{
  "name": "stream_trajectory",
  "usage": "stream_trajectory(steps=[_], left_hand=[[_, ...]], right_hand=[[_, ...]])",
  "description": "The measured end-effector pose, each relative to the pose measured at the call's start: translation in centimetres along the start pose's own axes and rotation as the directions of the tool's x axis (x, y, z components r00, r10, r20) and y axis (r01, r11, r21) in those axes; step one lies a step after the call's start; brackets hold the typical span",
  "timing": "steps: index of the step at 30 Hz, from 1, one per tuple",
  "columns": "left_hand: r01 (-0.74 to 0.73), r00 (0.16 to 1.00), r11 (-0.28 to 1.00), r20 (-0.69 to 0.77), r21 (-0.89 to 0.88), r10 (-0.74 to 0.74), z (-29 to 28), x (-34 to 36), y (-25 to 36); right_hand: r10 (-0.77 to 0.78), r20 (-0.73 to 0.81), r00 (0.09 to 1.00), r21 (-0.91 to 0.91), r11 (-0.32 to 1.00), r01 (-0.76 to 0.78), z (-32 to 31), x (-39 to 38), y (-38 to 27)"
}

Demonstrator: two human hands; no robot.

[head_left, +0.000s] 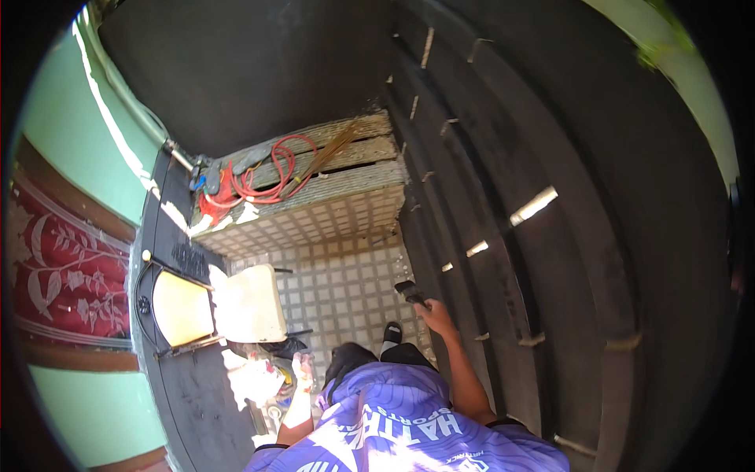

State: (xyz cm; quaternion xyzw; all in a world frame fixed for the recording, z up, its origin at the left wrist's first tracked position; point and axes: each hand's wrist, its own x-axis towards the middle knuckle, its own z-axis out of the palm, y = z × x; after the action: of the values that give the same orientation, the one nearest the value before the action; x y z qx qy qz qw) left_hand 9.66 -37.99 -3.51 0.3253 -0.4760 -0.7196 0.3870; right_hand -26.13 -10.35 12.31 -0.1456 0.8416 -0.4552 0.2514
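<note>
My right hand (437, 317) is closed around the handle of a paintbrush (410, 293) with dark, wide bristles. The brush points up and left over the tiled floor, just left of the dark stepped ledges (503, 271); no contact with them shows. My left hand (302, 368) hangs low by my left side, near the cream-seated chair (250, 305) and a sunlit clutter of items. Strong sunlight washes out its fingers, so I cannot make out how they are held or whether anything is in them.
A raised slatted platform (338, 176) stands ahead, bearing a coiled red hose (277, 189) and a bundle of thin sticks (334, 151). Dark walls (252, 71) rise behind it and at right. A red floral curtain (71, 271) hangs at left in a mint-green wall (86, 405).
</note>
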Motion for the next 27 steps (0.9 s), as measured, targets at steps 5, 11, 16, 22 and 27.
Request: stream_trajectory(steps=[5, 11, 16, 22, 27], left_hand=[[0.426, 0.894, 0.798, -0.335, 0.427, -0.298, 0.6, 2.2, 2.6], [0.434, 0.800, 0.901, -0.469, 0.020, -0.375, -2.0, 7.4, -0.8], [0.345, 0.923, 0.938, -0.184, 0.014, -0.337, -3.0, 17.3, 0.0], [0.343, 0.919, 0.927, -0.258, 0.154, -0.297, -0.1, 28.2, 2.0], [0.196, 0.955, 0.972, -0.249, 0.131, -0.159, 2.7, 31.9, 3.1]], right_hand=[[0.050, -0.015, 0.999, 0.025, 0.998, -0.050, 2.2, 7.3, 0.6], [0.135, -0.004, 0.991, -0.020, 0.991, -0.135, 6.5, 14.1, 2.6], [0.149, -0.077, 0.986, -0.202, 0.966, -0.162, 7.8, 17.7, -1.0], [0.159, -0.146, 0.976, -0.357, 0.912, -0.202, 6.5, 23.1, -7.3], [0.117, -0.145, 0.983, -0.546, 0.819, -0.178, 2.9, 31.8, -8.9]])
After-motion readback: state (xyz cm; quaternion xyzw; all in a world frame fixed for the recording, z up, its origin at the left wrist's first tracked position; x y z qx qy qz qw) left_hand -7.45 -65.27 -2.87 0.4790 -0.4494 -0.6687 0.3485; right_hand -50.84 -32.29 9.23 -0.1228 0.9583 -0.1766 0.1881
